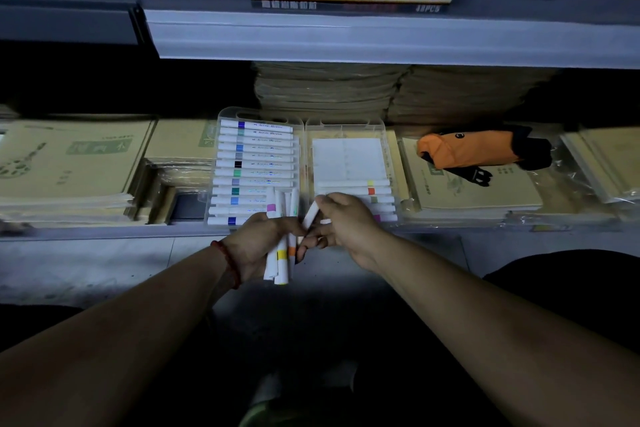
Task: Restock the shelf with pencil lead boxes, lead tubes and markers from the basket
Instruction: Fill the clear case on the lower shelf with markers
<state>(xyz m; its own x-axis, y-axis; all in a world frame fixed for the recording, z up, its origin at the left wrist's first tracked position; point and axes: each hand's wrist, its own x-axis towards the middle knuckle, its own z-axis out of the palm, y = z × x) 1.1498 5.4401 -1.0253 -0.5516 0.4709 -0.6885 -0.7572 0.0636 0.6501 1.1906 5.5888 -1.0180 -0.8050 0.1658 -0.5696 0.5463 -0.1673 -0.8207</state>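
Your left grip (256, 246) is wrapped round a bundle of markers (281, 255), and your right grip (346, 222) pinches one white marker (310, 216) beside it. Just behind them is an open clear case (229, 114) on the lower shelf (86, 230). Its left half is full of markers, and its right half holds a few at the near end.
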